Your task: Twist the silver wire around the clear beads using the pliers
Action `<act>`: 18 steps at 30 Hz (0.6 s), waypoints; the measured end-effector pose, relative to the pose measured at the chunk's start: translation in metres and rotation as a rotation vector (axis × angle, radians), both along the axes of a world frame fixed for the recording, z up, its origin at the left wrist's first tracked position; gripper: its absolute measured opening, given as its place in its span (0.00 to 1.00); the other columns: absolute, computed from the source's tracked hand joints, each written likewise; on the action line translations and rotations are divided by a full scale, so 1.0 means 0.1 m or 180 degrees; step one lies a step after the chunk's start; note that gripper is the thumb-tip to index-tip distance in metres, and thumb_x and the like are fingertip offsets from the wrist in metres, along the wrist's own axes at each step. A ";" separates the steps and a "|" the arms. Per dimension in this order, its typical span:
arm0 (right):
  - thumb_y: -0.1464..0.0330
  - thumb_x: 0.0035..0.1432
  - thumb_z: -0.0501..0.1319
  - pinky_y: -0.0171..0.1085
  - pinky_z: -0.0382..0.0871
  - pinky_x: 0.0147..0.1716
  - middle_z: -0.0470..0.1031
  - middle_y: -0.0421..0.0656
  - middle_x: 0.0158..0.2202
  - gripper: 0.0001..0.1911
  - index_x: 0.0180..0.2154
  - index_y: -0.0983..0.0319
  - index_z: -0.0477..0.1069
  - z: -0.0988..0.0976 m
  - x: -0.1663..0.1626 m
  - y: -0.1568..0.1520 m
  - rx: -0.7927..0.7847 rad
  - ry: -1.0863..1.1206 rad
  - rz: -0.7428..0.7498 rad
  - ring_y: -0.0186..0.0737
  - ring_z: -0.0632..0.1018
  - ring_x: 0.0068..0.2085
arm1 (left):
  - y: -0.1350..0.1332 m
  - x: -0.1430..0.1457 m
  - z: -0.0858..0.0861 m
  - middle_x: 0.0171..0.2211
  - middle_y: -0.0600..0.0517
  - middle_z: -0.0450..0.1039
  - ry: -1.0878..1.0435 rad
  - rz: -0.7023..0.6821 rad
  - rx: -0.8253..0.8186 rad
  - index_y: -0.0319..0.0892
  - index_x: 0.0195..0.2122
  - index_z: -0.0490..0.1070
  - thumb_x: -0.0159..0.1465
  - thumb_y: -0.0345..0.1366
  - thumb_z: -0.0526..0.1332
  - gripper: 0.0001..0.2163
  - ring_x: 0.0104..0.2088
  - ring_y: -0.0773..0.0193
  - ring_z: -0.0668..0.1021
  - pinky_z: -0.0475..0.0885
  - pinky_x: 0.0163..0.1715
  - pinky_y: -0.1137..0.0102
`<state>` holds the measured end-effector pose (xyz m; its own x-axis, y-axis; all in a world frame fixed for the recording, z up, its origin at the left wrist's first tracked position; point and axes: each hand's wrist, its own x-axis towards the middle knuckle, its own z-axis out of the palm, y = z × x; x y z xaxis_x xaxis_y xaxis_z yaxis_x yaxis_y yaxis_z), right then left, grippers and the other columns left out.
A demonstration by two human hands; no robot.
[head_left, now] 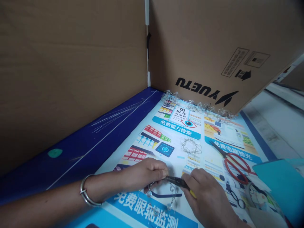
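My left hand (pixel 152 172) is closed, pinching the wire of a clear-beaded wire ring (pixel 155 211) between thumb and fingertips. The ring hangs below both hands, its glassy beads spaced along thin wire. In my right hand (pixel 206 193) are black-jawed pliers (pixel 177 181) with a yellow handle. The plier tips meet the wire right at my left fingertips; whether the jaws grip it is too small to tell. Just beyond my hands, a second beaded wire ring (pixel 190 146) lies flat on the printed sheet (pixel 142 152).
Cardboard walls (pixel 201 41) stand behind and on the left. A row of beaded wire pieces (pixel 201 107) lies along the back wall. Loose wires (pixel 118 115) rest on the blue strip at left. Red-handled scissors (pixel 237 166), smaller dark scissors (pixel 235 197) and a turquoise sheet (pixel 282 186) lie at right.
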<state>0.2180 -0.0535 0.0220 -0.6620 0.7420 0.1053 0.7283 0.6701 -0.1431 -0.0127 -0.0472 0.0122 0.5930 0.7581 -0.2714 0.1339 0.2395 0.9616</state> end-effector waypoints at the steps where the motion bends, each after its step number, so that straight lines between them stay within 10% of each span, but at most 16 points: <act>1: 0.69 0.55 0.56 0.42 0.62 0.34 0.67 0.44 0.33 0.11 0.42 0.59 0.67 0.00 0.00 0.00 0.0085 -0.0070 0.0012 0.43 0.68 0.35 | 0.00 0.00 0.00 0.16 0.59 0.58 0.0018 -0.0003 -0.0006 0.39 0.23 0.61 0.63 0.46 0.52 0.17 0.14 0.74 0.61 0.57 0.13 0.79; 18: 0.71 0.55 0.55 0.39 0.58 0.29 0.68 0.43 0.30 0.13 0.44 0.63 0.65 -0.04 -0.03 -0.05 0.0776 -0.0353 0.0165 0.41 0.68 0.32 | -0.03 0.03 0.00 0.16 0.58 0.57 0.0220 0.0150 0.0157 0.40 0.23 0.59 0.63 0.44 0.51 0.16 0.15 0.73 0.60 0.54 0.15 0.77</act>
